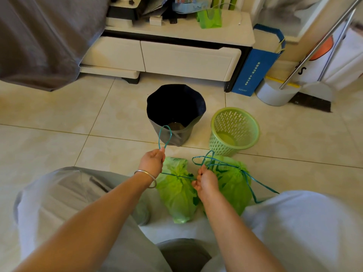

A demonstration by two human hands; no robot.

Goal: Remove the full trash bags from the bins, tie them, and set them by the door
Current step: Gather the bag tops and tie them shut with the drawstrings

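Two green trash bags lie on the tiled floor between my knees. The left bag [177, 195] has its neck cinched by a teal drawstring [164, 135]. My left hand [152, 161] pinches one loop of that string and holds it up. My right hand [206, 183] grips the string's other end beside the bag's neck. The right bag [233, 183] is cinched too, and its teal strings trail loose over the floor. Behind the bags stand a black-lined bin [175, 112] and a green slotted bin [234, 130] with nothing in it.
A white low cabinet [188, 59] with drawers runs along the back, cluttered on top. A blue paper bag [257, 69], a dustpan [275, 95] and a broom [314, 99] stand at the back right. Grey fabric [43, 40] hangs at the left.
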